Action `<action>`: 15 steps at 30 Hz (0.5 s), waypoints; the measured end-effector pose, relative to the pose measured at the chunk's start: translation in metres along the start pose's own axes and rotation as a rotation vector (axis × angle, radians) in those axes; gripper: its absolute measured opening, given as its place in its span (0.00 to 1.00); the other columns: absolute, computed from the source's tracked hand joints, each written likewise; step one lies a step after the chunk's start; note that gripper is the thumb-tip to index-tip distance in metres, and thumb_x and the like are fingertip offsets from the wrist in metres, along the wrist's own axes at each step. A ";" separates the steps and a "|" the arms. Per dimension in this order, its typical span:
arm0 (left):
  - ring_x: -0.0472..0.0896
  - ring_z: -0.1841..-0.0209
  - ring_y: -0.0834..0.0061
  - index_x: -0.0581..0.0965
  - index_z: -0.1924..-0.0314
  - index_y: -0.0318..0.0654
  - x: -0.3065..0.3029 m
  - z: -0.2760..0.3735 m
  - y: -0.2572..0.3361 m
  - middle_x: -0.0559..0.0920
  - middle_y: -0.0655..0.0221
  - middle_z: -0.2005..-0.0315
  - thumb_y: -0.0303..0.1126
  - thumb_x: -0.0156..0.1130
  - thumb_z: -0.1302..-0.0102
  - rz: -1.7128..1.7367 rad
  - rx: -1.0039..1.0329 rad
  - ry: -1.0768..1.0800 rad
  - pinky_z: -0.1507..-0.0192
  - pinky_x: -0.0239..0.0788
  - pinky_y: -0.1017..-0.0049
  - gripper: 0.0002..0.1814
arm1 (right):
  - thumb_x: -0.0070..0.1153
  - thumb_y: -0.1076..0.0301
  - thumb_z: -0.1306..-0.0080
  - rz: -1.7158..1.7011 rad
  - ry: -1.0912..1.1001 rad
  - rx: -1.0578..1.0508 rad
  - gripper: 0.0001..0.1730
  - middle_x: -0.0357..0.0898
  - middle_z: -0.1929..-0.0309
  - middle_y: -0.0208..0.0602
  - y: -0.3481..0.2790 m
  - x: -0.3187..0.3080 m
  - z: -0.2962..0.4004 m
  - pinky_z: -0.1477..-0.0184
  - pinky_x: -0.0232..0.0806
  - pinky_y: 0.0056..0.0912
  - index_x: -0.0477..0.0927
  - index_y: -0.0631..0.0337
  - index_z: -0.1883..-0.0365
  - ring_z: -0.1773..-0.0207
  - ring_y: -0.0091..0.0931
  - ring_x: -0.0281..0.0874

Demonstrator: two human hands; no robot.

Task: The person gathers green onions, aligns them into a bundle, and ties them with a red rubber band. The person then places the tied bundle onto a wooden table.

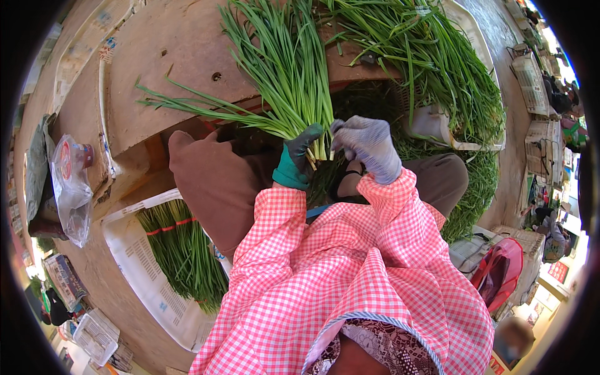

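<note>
My left hand [297, 159], in a dark green coated glove, grips a bunch of garlic chives [295, 89] near its pale stalk ends. The leaves fan out away from me over a brown board [164, 75], and a few strands stick out to the left. My right hand [368, 143] wears a greyish knit glove. Its fingers are pinched together at the bunch's right edge, on an outer stalk whose white end [332, 154] shows just below them. Beyond my right hand, a large heap of loose chives [431, 61] fills a white plastic crate [468, 144].
At my left, a white crate [136, 281] holds chives tied with red bands [171, 227]. A clear plastic bag [72, 197] and a red tub [75, 157] are at far left. Green trimmings [478, 197] lie right of my knee, near a pink bag [499, 272]. A person [513, 340] is behind.
</note>
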State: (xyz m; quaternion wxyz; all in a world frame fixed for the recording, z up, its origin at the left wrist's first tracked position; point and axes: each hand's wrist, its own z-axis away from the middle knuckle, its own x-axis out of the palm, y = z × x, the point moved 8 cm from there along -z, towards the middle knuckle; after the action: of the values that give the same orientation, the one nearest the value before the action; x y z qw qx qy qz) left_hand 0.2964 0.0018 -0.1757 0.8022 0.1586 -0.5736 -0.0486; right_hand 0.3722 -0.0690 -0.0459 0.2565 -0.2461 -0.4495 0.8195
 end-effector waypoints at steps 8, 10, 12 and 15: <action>0.77 0.51 0.59 0.74 0.54 0.31 0.029 0.010 0.002 0.79 0.57 0.55 0.32 0.56 0.38 0.237 -0.058 -0.054 0.45 0.65 0.47 0.14 | 0.56 0.70 0.44 -0.240 0.165 -0.199 0.07 0.75 0.82 0.26 -0.051 -0.031 -0.002 0.81 0.57 0.12 0.82 0.64 0.74 0.82 0.12 0.69; 0.78 0.52 0.61 0.74 0.52 0.32 0.033 0.011 0.005 0.79 0.58 0.56 0.32 0.56 0.38 0.192 -0.045 -0.036 0.46 0.67 0.51 0.16 | 0.60 0.61 0.45 -0.004 0.198 -0.152 0.12 0.77 0.81 0.28 -0.055 -0.034 -0.001 0.78 0.63 0.19 0.83 0.61 0.68 0.80 0.20 0.73; 0.78 0.54 0.64 0.74 0.52 0.32 0.025 0.009 0.005 0.79 0.60 0.57 0.33 0.56 0.38 0.194 -0.048 -0.157 0.48 0.69 0.57 0.16 | 0.60 0.55 0.46 0.543 0.105 -0.385 0.16 0.78 0.78 0.33 -0.063 -0.009 0.003 0.73 0.67 0.27 0.82 0.56 0.63 0.76 0.28 0.76; 0.79 0.57 0.67 0.75 0.52 0.34 0.018 0.008 0.005 0.79 0.62 0.59 0.34 0.55 0.37 0.143 0.018 -0.033 0.51 0.71 0.65 0.16 | 0.57 0.48 0.45 1.053 0.005 -0.328 0.22 0.77 0.73 0.39 -0.032 0.020 0.001 0.61 0.70 0.41 0.79 0.43 0.53 0.63 0.38 0.78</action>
State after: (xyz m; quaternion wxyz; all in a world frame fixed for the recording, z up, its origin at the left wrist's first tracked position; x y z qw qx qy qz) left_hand 0.2942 0.0002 -0.1560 0.7925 0.1236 -0.5971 0.0115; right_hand 0.3626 -0.0423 -0.0212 -0.2286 -0.4765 -0.3867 0.7557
